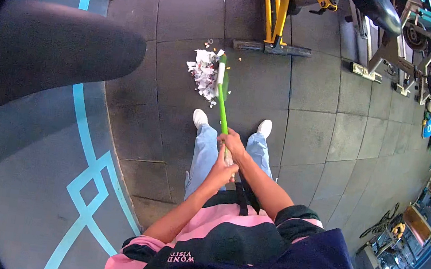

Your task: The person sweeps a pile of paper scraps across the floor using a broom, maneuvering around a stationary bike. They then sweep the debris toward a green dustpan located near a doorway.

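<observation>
While we are standing on the dark tiled floor (307,135), both our hands are gripping one green broom (222,107). Our right hand (234,143) is holding its stick farther down, toward the head (220,74), and our left hand (220,172) is holding it nearer our body, just behind the right. The fingers of both are wrapping around the stick; some fingertips are hiding from view, so we cannot tell how tightly they are pressing. The broom is slanting away in front of us, and its head is lying at the right edge of a heap of white scraps (201,72). A few small bits are lying apart from the heap, beyond it and to the right of the head. We are keeping our white shoes (201,117) apart, the left one near the heap's lower edge. Beyond the broom, a yellow frame (281,19) is standing on a black foot bar (293,51). On our left, a dark pad (76,42) is jutting over grey flooring (21,180) with turquoise lines.
</observation>
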Motion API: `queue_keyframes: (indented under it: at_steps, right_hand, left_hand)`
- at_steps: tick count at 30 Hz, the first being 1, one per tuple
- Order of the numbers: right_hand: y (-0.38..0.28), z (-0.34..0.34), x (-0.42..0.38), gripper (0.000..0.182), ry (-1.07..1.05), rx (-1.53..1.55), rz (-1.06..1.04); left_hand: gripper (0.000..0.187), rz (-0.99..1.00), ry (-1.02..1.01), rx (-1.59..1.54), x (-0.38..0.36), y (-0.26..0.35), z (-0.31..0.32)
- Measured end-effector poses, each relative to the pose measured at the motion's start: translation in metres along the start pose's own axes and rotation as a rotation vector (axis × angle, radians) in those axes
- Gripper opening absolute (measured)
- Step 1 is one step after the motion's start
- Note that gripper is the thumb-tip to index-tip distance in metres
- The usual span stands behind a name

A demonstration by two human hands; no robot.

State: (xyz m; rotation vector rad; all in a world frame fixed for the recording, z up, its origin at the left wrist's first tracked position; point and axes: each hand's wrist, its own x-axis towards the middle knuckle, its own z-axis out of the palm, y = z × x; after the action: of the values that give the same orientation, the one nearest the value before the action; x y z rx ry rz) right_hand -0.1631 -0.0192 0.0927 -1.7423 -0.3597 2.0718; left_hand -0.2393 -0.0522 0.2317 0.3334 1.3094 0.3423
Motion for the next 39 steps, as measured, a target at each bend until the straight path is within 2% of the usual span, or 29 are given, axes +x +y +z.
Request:
queue_keyframes:
  at_steps: [2,4,5,8,10,12,14,15,17,18,20,22,24,27,29,31,33,34,36,38,39]
  right_hand:
    - [-0.016,0.005,-0.012,0.017,-0.015,-0.007,0.001]
    - [-0.027,0.01,-0.027,0.024,-0.033,0.031,0.001]
    - [-0.018,0.007,-0.027,0.036,-0.054,-0.019,-0.048]
    - [-0.021,0.01,-0.062,0.046,-0.001,-0.052,-0.098]
    - [-0.015,0.007,-0.078,0.052,0.016,-0.128,-0.052]
    - [-0.007,0.004,-0.087,0.051,0.1,-0.18,-0.079]
    - [-0.005,0.0,-0.09,0.046,0.135,-0.197,-0.065]
    - [0.006,-0.005,-0.083,0.041,0.172,-0.223,-0.074]
    - [0.0,-0.006,-0.085,0.029,0.232,-0.304,-0.042]
    - [0.003,-0.008,-0.078,0.029,0.234,-0.305,-0.041]
    - [0.022,-0.014,-0.055,0.034,0.183,-0.174,0.157]
    - [0.031,-0.012,-0.033,0.033,0.159,-0.222,0.146]
    - [0.028,-0.004,-0.019,0.032,0.132,-0.265,0.131]
    - [0.01,0.005,-0.021,0.031,0.044,-0.202,0.033]
    - [-0.008,0.01,-0.037,0.03,0.029,-0.148,0.005]
    - [-0.016,0.012,-0.047,0.029,0.019,-0.092,-0.027]
    - [-0.014,0.011,-0.058,0.041,0.021,-0.048,-0.034]
    - [-0.02,0.014,-0.069,0.041,0.022,-0.046,-0.037]
    - [-0.033,0.019,-0.093,0.051,0.033,0.148,0.068]
    - [-0.033,0.021,-0.103,0.047,0.044,0.201,0.06]
    - [-0.03,0.022,-0.104,0.043,0.089,0.216,0.064]
  left_hand:
    - [0.085,-0.003,-0.003,0.003,-0.001,0.002,0.001]
    - [0.086,0.073,0.043,0.035,-0.01,0.001,0.004]
    - [0.086,0.076,0.043,0.036,-0.017,0.0,0.004]
    - [0.087,-0.012,-0.052,0.164,-0.043,-0.009,0.007]
    - [0.091,0.28,-0.048,0.232,-0.052,-0.027,0.009]
    - [0.089,0.225,-0.108,0.266,-0.052,-0.041,0.006]
    - [0.087,0.542,-0.071,0.35,-0.033,-0.078,0.001]
    - [0.087,0.54,-0.07,0.349,-0.041,-0.062,0.003]
    - [0.086,-0.13,-0.185,-0.006,-0.056,-0.007,0.008]
    - [0.086,-0.13,-0.187,-0.007,-0.05,-0.005,0.006]
    - [0.082,-0.133,-0.139,-0.045,-0.036,-0.007,0.003]
    - [0.081,-0.172,-0.118,-0.006,-0.031,0.003,0.0]
    - [0.08,-0.085,-0.087,-0.051,-0.02,-0.003,-0.007]
    - [0.081,-0.079,-0.045,-0.012,-0.025,0.012,-0.003]
    - [0.082,-0.067,-0.03,-0.005,-0.027,0.01,0.0]
    - [0.084,0.052,-0.036,0.036,-0.034,0.001,0.003]
    - [0.085,0.054,-0.056,0.139,-0.044,-0.004,0.003]
    - [0.086,0.055,-0.073,0.238,-0.05,-0.003,0.002]
    - [0.085,0.003,-0.108,0.252,-0.061,-0.003,-0.005]
    - [0.083,0.162,-0.152,0.428,-0.065,-0.013,-0.015]
    - [0.083,0.163,-0.153,0.433,-0.06,-0.023,-0.019]
